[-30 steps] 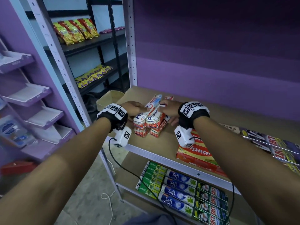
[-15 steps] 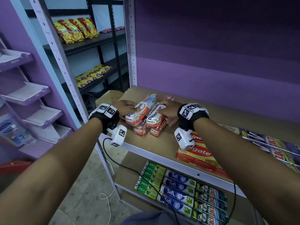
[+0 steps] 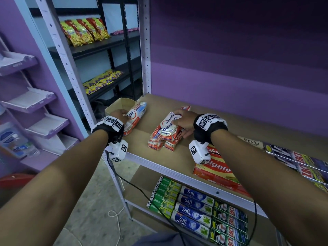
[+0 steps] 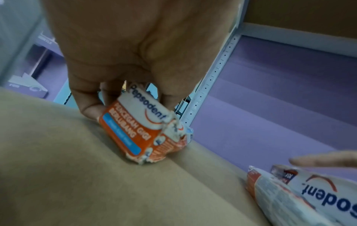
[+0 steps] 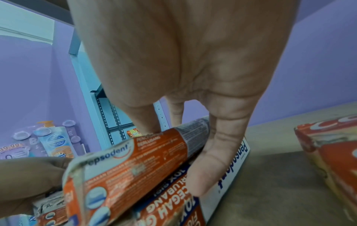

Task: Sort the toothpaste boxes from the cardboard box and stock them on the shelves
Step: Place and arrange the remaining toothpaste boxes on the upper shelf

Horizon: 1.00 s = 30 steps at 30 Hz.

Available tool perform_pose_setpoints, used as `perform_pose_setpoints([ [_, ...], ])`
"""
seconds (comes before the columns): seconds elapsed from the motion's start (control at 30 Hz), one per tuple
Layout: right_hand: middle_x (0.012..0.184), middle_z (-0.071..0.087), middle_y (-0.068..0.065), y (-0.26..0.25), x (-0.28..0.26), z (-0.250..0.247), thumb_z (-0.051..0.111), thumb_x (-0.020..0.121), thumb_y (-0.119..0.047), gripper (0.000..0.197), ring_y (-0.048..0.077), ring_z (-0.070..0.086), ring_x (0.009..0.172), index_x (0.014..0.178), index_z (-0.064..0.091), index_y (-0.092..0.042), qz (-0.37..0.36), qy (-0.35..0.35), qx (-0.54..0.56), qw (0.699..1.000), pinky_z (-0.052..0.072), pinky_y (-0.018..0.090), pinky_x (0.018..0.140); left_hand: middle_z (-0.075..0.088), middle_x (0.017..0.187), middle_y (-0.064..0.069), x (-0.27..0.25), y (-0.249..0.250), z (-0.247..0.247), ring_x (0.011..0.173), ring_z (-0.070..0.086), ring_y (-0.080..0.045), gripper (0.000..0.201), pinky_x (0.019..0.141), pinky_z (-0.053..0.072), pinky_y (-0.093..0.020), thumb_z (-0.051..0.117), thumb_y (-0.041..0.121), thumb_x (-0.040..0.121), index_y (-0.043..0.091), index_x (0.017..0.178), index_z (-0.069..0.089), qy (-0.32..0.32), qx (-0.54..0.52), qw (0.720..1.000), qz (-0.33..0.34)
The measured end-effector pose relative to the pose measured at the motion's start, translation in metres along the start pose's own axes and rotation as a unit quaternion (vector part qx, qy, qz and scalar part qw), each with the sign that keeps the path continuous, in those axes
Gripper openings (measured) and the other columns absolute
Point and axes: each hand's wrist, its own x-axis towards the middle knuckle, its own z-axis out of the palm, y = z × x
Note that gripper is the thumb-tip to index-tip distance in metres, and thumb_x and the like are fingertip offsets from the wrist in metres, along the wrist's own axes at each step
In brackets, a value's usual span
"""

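Red-and-white Pepsodent toothpaste boxes lie on the brown shelf board (image 3: 168,102). My left hand (image 3: 124,115) grips one Pepsodent box (image 3: 135,115) at the board's left end; in the left wrist view its fingers (image 4: 88,107) curl round the box (image 4: 141,126), whose lower end touches the board. A pile of Pepsodent boxes (image 3: 165,135) sits a little to the right. My right hand (image 3: 177,118) holds the pile's top box (image 5: 135,160), thumb on top and fingers (image 5: 210,160) down its right side.
An open cardboard box (image 3: 120,104) stands just behind the shelf's left post. A flat Colgate box (image 3: 218,168) lies right of the pile, dark boxes (image 3: 301,160) further right. On the lower shelf are rows of Darlie (image 3: 165,194), Safi (image 3: 193,208) and dark green boxes (image 3: 229,226).
My left hand has carried one Pepsodent box leftward off the pile down to the board's left end. The right hand has stayed on the pile's top box.
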Motion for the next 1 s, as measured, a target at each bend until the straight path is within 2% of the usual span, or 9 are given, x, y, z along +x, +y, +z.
perform_pose_setpoints([
  [0.17, 0.091, 0.062, 0.010, -0.006, -0.002, 0.000, 0.046, 0.099, -0.025, 0.045, 0.025, 0.067, 0.070, 0.142, 0.042, -0.036, 0.001, -0.022, -0.041, 0.999, 0.061, 0.035, 0.062, 0.069, 0.116, -0.014, 0.002, 0.002, 0.003, 0.106, 0.063, -0.031, 0.034, 0.087, 0.046, -0.031, 0.063, 0.024, 0.094, 0.018, 0.127, 0.063, 0.060, 0.060, 0.996, 0.017],
  [0.23, 0.081, 0.055, 0.000, -0.009, -0.001, 0.000, 0.047, 0.098, -0.020, 0.036, 0.017, 0.061, 0.067, 0.133, 0.053, -0.024, -0.016, -0.006, -0.055, 0.998, 0.056, 0.025, 0.055, 0.071, 0.110, -0.011, 0.000, 0.003, 0.003, 0.097, 0.065, -0.027, 0.034, 0.079, 0.048, -0.028, 0.064, 0.034, 0.091, 0.026, 0.125, 0.065, 0.069, 0.078, 0.994, 0.031],
  [0.3, 0.087, 0.058, -0.001, -0.011, 0.001, 0.000, 0.053, 0.096, -0.018, 0.035, 0.014, 0.059, 0.070, 0.130, 0.058, -0.013, -0.034, 0.013, -0.053, 0.998, 0.053, 0.020, 0.056, 0.070, 0.111, -0.008, -0.003, 0.002, 0.002, 0.087, 0.063, -0.023, 0.041, 0.073, 0.043, -0.023, 0.066, 0.047, 0.085, 0.030, 0.123, 0.064, 0.053, 0.082, 0.994, 0.043],
  [0.4, 0.102, 0.065, 0.005, -0.014, 0.002, 0.002, 0.061, 0.093, -0.036, 0.032, 0.025, 0.069, 0.089, 0.119, 0.059, -0.017, -0.015, 0.024, -0.049, 0.998, 0.060, 0.041, 0.079, 0.064, 0.123, -0.007, -0.006, 0.002, -0.001, 0.105, 0.062, -0.026, 0.065, 0.081, 0.043, -0.024, 0.082, 0.048, 0.071, 0.028, 0.129, 0.060, 0.015, 0.103, 0.993, 0.048],
  [0.47, 0.106, 0.065, 0.007, -0.015, 0.003, 0.004, 0.069, 0.086, -0.040, 0.036, 0.031, 0.069, 0.091, 0.114, 0.057, -0.020, -0.002, 0.034, -0.025, 0.999, 0.060, 0.048, 0.079, 0.066, 0.121, -0.008, -0.006, 0.001, -0.004, 0.106, 0.063, -0.026, 0.063, 0.082, 0.045, -0.025, 0.084, 0.041, 0.069, 0.027, 0.126, 0.062, 0.023, 0.110, 0.992, 0.057],
  [0.6, 0.102, 0.066, 0.010, -0.016, 0.005, 0.008, 0.077, 0.078, -0.030, 0.032, 0.034, 0.072, 0.082, 0.102, 0.059, -0.019, 0.010, 0.037, 0.026, 0.999, 0.061, 0.052, 0.067, 0.072, 0.103, -0.003, -0.011, -0.009, -0.009, 0.086, 0.062, -0.019, 0.037, 0.070, 0.040, -0.021, 0.076, 0.036, 0.078, 0.026, 0.113, 0.069, 0.082, 0.075, 0.991, 0.076],
  [0.77, 0.100, 0.069, 0.012, -0.022, 0.005, 0.003, 0.073, 0.075, -0.025, 0.025, 0.032, 0.072, 0.081, 0.094, 0.059, -0.016, -0.005, 0.054, 0.052, 0.997, 0.061, 0.052, 0.068, 0.073, 0.101, -0.006, -0.016, -0.017, -0.010, 0.085, 0.064, -0.021, 0.032, 0.071, 0.038, -0.019, 0.074, 0.038, 0.080, 0.023, 0.109, 0.073, 0.120, 0.039, 0.987, 0.099],
  [0.93, 0.100, 0.061, 0.007, -0.033, 0.006, 0.011, 0.071, 0.081, -0.020, 0.023, 0.027, 0.068, 0.078, 0.099, 0.057, -0.019, -0.014, 0.072, 0.141, 0.987, 0.057, 0.035, 0.049, 0.072, 0.103, -0.007, -0.019, -0.014, -0.013, 0.094, 0.067, -0.026, 0.036, 0.072, 0.042, -0.021, 0.073, 0.046, 0.080, 0.024, 0.109, 0.072, 0.106, 0.034, 0.990, 0.089],
  [1.0, 0.098, 0.060, 0.006, -0.042, 0.007, 0.018, 0.070, 0.082, -0.019, 0.021, 0.026, 0.067, 0.077, 0.099, 0.058, -0.018, -0.024, 0.072, 0.163, 0.984, 0.056, 0.034, 0.046, 0.070, 0.110, -0.006, -0.019, -0.014, -0.014, 0.102, 0.065, -0.025, 0.032, 0.078, 0.045, -0.023, 0.068, 0.040, 0.086, 0.023, 0.113, 0.071, 0.091, 0.015, 0.994, 0.058],
])
